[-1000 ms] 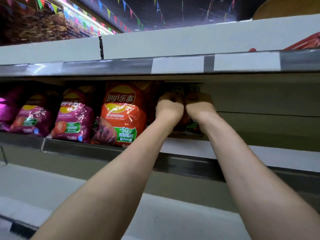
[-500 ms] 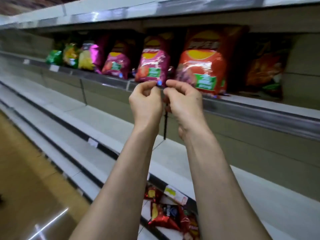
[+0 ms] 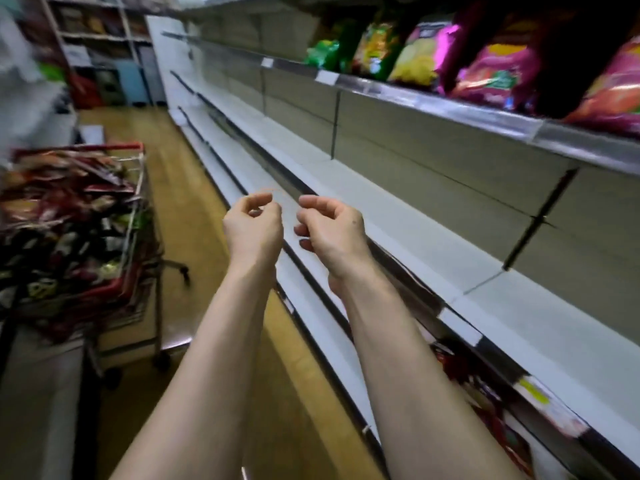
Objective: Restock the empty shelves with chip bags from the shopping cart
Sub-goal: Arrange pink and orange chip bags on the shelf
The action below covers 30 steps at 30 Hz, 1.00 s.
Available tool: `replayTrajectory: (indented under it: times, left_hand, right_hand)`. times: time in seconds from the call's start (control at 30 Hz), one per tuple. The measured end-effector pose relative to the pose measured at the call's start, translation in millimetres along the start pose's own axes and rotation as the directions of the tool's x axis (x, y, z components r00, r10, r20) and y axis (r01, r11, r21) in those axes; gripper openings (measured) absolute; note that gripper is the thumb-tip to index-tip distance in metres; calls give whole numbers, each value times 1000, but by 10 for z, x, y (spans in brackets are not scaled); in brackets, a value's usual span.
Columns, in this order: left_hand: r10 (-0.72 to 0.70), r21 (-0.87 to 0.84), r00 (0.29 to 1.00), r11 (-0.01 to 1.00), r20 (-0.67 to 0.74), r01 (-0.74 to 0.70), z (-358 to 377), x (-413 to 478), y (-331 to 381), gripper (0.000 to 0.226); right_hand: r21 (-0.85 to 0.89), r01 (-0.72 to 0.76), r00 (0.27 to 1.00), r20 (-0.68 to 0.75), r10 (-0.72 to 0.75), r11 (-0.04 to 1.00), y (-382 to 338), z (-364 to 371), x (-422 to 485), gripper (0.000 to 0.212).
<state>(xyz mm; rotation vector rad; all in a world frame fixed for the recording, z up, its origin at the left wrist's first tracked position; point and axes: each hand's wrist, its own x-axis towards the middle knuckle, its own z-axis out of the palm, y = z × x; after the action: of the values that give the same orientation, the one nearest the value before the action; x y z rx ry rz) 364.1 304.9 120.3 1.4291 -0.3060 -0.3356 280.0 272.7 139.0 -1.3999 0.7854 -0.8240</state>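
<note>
- Head view: left hand (image 3: pixel 254 226) and right hand (image 3: pixel 330 230) raised side by side, apart, fingers curled; whether pinching something thin, impossible to tell.
- Chip bags (image 3: pixel 62 216) heaped in shopping cart (image 3: pixel 86 147), near left.
- More bags (image 3: pixel 491 71) behind top shelf edge (image 3: pixel 433 105), right.
- White shelves (image 3: pixel 415 237) just right of the hands; open floor (image 3: pixel 180 168) between cart and shelf edges, running far.

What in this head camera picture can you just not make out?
Head view:
Chip bags in the shopping cart: motion blur, print unreadable.
Top-shelf bags: a dark patch covers parts; the frame's right edge cuts the last.
Left hand and right hand: whether the curled fingers pinch anything is too small to tell.
Bottom-shelf bags: mostly hidden by the shelf above.
</note>
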Motion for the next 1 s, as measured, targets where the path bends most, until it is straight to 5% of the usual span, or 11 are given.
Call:
replayTrajectory:
  times: [0.47, 1.0]
  left_hand:
    - [-24, 75, 934, 996, -355, 54, -1820, 1486, -52, 15]
    - [-83, 5, 832, 995, -549, 102, -1856, 3360, -192, 31]
  right_hand:
    - [-50, -54, 924, 376, 69, 997, 392, 2284, 625, 16]
    - [-70, -59, 802, 590, 89, 996, 600, 3598, 2460, 17]
